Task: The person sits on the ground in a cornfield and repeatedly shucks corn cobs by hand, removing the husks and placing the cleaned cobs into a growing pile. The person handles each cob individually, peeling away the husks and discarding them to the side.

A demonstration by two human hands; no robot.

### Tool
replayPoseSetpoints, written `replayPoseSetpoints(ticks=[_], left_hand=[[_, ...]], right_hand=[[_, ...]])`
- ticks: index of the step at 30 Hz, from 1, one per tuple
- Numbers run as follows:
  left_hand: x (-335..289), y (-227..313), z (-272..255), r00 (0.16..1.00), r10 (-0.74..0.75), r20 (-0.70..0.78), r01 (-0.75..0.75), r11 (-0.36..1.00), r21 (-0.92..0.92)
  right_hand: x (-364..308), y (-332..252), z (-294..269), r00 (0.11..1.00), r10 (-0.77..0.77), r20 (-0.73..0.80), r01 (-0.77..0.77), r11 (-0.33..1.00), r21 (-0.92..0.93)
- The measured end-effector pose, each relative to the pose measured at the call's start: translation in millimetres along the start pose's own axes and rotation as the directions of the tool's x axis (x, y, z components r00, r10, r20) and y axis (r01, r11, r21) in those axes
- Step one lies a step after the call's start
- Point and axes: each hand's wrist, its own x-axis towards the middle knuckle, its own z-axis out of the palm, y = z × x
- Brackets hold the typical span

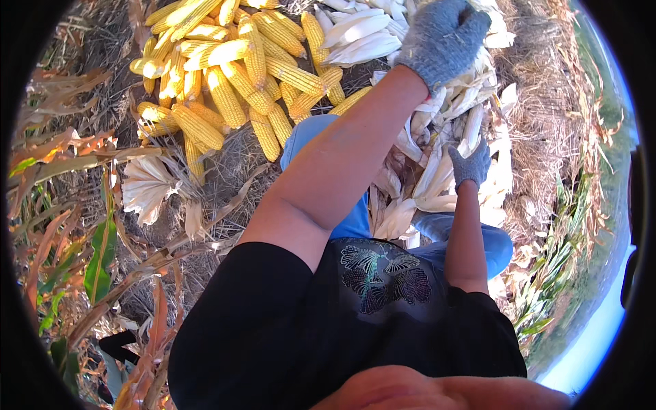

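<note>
My left hand [444, 42], in a grey knit glove, reaches out over the pile of pale corn husks [420, 164]. Its fingers are curled in, and whatever they may hold is hidden. Closer to my body, my right hand [471, 164], also gloved in grey, hovers over or rests on the husks. Its thumb stands apart from the fingers, and nothing shows between them. Ears of corn still in their husks [362, 37] lie just left of my left hand. A heap of bare yellow corn cobs [229, 78] lies to the far left.
My knees in blue jeans [495, 247] frame the husk pile. Dry stalks and green leaves [101, 260] stand at the left, beside a loose bunch of husk [147, 186]. Straw [540, 130] covers the ground at the right, with green plants [547, 287] beyond.
</note>
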Motion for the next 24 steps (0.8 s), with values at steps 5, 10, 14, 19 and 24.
replayPoseSetpoints(ticks=[5, 10, 14, 19, 24], left_hand=[[1.4, 20.4, 13.3, 0.978, -0.199, -0.065, 0.166, 0.926, -0.34], [4.5, 5.5, 47.8, 0.961, -0.275, -0.013, 0.229, 0.826, -0.515], [7.6, -23.0, 56.0, 0.969, -0.229, 0.095, 0.243, 0.801, -0.548], [2.7, -16.5, 72.0, 0.956, -0.285, 0.069, 0.284, 0.835, -0.471], [2.9, -15.5, 74.7, 0.955, -0.265, 0.136, 0.297, 0.874, -0.384]], right_hand=[[-20.9, 98.6, 67.9, 0.765, 0.49, 0.417, -0.642, 0.63, 0.437], [-68.0, 68.8, 129.1, 0.47, 0.467, 0.749, -0.859, 0.047, 0.51], [-79.4, 82.1, 180.5, 0.611, 0.308, 0.729, -0.777, 0.41, 0.478], [-59.7, 60.9, 142.8, 0.746, 0.42, 0.516, -0.593, 0.771, 0.231], [-59.7, 35.9, 144.3, 0.954, 0.136, 0.267, -0.21, 0.939, 0.272]])
